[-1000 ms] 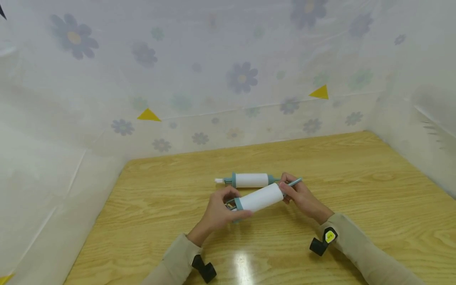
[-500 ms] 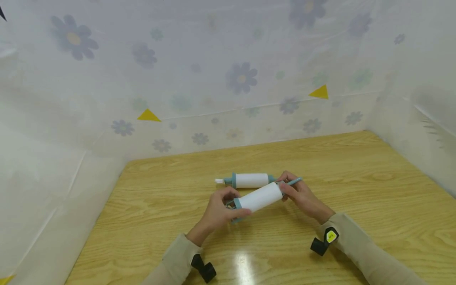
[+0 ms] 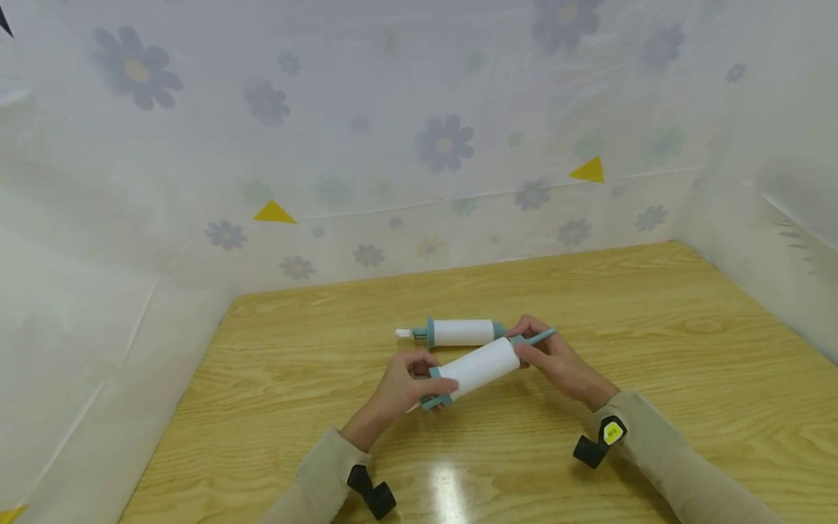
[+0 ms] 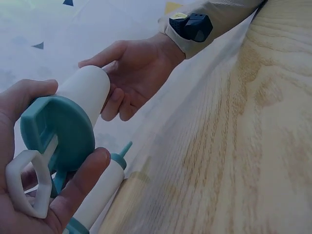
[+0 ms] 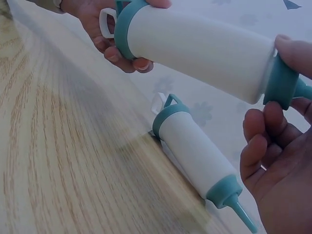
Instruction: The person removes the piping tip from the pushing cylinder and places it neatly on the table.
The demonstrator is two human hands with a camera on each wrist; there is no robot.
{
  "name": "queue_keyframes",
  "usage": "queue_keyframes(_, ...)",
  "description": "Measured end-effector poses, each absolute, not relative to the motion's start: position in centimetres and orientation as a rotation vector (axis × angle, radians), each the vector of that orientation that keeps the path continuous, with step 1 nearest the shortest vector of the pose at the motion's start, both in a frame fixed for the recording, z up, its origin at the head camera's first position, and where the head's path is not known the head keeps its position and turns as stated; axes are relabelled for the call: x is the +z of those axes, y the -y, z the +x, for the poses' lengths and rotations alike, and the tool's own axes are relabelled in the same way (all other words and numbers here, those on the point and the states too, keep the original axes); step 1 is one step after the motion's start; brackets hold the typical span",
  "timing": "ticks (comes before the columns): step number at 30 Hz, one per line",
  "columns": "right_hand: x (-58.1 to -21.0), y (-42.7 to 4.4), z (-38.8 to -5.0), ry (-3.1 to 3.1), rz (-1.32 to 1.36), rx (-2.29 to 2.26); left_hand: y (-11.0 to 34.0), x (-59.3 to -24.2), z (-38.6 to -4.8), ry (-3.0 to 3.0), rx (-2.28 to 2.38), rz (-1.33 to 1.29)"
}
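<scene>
Both hands hold a white-barrelled plunger syringe [image 3: 481, 367] with teal ends, tilted above the table. My left hand [image 3: 401, 389] grips its teal flanged end [image 4: 73, 131], thumb on the barrel. A white plunger ring [image 4: 41, 207] sticks out there, by the palm in the left wrist view. At the other end, my right hand [image 3: 556, 364] pinches the teal nozzle cap [image 5: 281, 80] between thumb and fingers; a thin gap shows between cap and barrel in the right wrist view. Behind lies a second, similar syringe [image 3: 463, 332], its nozzle [image 5: 243, 214] partly hidden in the head view.
The wood-grain table [image 3: 294, 407] reaches back to a white sheet [image 3: 353, 167] printed with flowers. White sheeting also stands at the left and right sides. Yellow triangles [image 3: 273, 212] mark the back sheet. Each wrist wears a black camera [image 3: 592, 450].
The held syringe has turned about its long axis at the left hand, bringing its teal flange lower. My left fingers have shifted slightly around that end. The second syringe has not moved.
</scene>
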State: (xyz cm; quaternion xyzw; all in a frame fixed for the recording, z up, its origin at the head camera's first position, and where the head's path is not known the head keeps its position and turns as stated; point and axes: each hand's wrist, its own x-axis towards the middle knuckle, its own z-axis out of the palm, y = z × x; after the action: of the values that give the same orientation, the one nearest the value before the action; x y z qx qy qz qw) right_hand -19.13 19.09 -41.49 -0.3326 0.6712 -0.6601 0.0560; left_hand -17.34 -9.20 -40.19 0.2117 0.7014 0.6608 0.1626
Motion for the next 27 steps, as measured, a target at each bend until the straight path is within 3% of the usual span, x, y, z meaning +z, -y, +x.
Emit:
queue_keyframes(16, -41.3, -19.2, -19.0, -1.941, -0.981, -2.048, 8.6, -40.0, -16.9, -2.331, 1.796, 0.629)
queue_keyframes(27, -41.7, -18.8, -19.3, -1.992, -0.881, -2.061, 8.2, -40.5, -16.5, -2.733, 1.715, 0.899)
